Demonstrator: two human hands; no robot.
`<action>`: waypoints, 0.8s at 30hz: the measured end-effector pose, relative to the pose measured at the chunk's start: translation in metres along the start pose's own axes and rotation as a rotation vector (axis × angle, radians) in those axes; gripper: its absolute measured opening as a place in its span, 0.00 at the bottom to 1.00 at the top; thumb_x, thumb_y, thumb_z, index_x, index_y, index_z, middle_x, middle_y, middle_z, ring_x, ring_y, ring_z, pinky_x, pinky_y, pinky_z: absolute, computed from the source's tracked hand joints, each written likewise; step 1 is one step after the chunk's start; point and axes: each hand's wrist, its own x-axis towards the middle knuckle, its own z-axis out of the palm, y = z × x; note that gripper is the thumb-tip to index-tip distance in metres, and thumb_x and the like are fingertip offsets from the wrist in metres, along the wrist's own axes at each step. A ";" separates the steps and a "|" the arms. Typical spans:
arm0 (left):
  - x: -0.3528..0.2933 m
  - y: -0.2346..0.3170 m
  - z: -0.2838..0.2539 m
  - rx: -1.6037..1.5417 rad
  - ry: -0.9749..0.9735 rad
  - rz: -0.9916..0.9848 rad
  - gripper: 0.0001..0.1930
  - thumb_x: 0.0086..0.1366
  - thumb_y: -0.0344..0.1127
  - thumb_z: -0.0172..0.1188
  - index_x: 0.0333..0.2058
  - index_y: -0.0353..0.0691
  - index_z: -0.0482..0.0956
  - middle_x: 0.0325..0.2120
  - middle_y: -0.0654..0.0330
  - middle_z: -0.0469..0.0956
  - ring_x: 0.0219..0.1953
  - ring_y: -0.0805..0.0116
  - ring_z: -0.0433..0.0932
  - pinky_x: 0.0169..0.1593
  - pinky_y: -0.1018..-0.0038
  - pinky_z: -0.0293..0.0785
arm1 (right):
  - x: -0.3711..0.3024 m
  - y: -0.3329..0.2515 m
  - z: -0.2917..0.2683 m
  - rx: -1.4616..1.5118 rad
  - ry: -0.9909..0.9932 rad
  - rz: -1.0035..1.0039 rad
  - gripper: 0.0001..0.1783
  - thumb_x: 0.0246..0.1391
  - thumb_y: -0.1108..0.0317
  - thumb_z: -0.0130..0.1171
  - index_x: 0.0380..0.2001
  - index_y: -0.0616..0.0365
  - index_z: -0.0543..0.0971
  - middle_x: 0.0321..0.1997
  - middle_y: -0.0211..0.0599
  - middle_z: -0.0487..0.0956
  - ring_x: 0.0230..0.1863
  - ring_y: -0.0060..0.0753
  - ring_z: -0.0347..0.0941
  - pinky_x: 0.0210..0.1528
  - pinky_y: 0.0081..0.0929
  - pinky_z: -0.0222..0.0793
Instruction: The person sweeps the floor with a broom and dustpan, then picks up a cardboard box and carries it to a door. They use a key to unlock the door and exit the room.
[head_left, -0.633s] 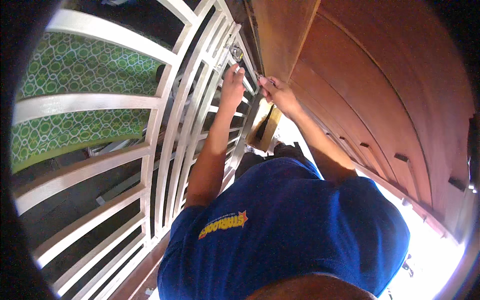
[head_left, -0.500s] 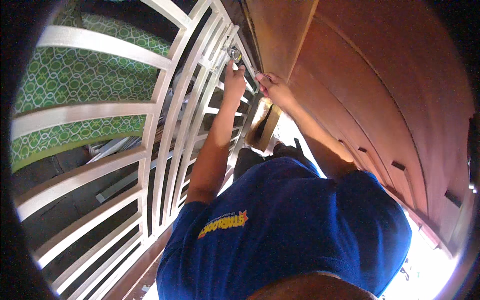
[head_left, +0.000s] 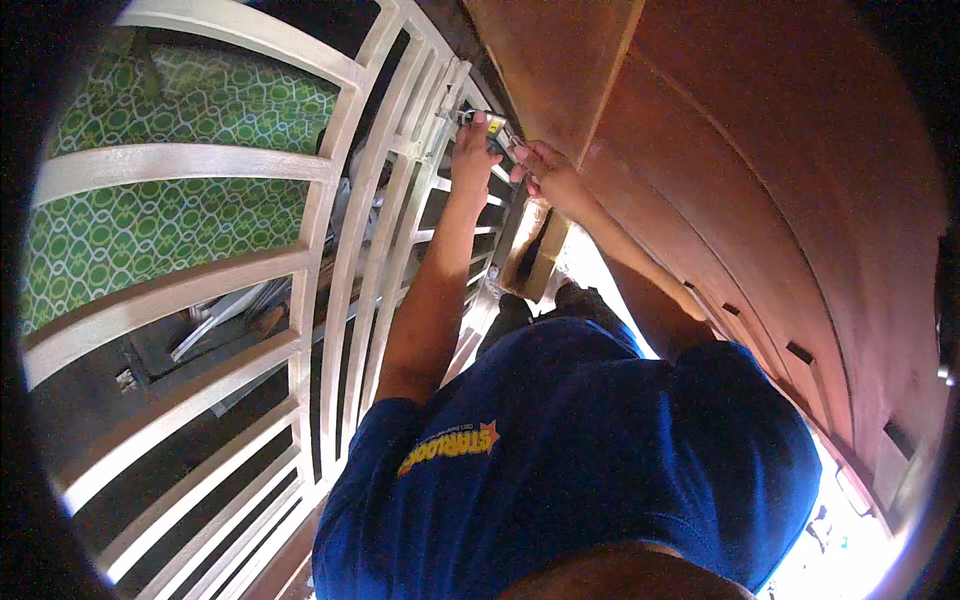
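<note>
At the latch side of a white barred metal gate (head_left: pixel 318 260), my left hand (head_left: pixel 474 158) is raised with its fingers closed around a silver padlock (head_left: pixel 495 126) that bears a yellow mark. The padlock's shackle end lies against the gate's latch (head_left: pixel 450 108). Just to the right, my right hand (head_left: pixel 543 168) pinches a small thin metal piece that looks like a key (head_left: pixel 516 146), its tip close to the padlock's lower end. My fingers partly hide both things, and whether the key is inside the padlock cannot be made out.
A reddish-brown wooden panel (head_left: pixel 740 180) rises close on my right. Behind the bars hangs a green patterned cloth (head_left: pixel 180 200), with long pale pieces (head_left: pixel 225 315) below it. A wooden post (head_left: pixel 532 255) stands beyond my hands, near my legs.
The padlock has turned so that its yellow-marked body points right, toward my right hand. My left hand has shifted slightly down and right. The gate appears shifted in view.
</note>
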 end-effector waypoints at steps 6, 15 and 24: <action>-0.008 0.000 0.001 -0.004 0.096 -0.158 0.32 0.68 0.62 0.63 0.55 0.40 0.73 0.35 0.64 0.72 0.32 0.75 0.69 0.34 0.76 0.69 | -0.002 -0.001 0.003 0.070 -0.024 -0.031 0.29 0.72 0.52 0.54 0.68 0.53 0.66 0.35 0.27 0.80 0.27 0.14 0.62 0.29 0.16 0.61; -0.051 0.012 0.013 0.082 0.071 0.026 0.16 0.70 0.45 0.63 0.43 0.37 0.82 0.34 0.63 0.83 0.32 0.74 0.76 0.41 0.71 0.71 | -0.012 -0.001 0.013 -0.081 -0.043 -0.076 0.39 0.70 0.58 0.59 0.76 0.52 0.55 0.36 0.31 0.79 0.30 0.18 0.67 0.30 0.18 0.63; -0.054 0.007 0.014 0.313 0.169 0.315 0.15 0.71 0.40 0.64 0.45 0.32 0.81 0.24 0.65 0.77 0.28 0.78 0.72 0.34 0.74 0.69 | 0.001 0.029 0.017 -0.484 0.191 -0.589 0.21 0.69 0.59 0.59 0.60 0.57 0.77 0.42 0.28 0.83 0.42 0.22 0.75 0.49 0.22 0.69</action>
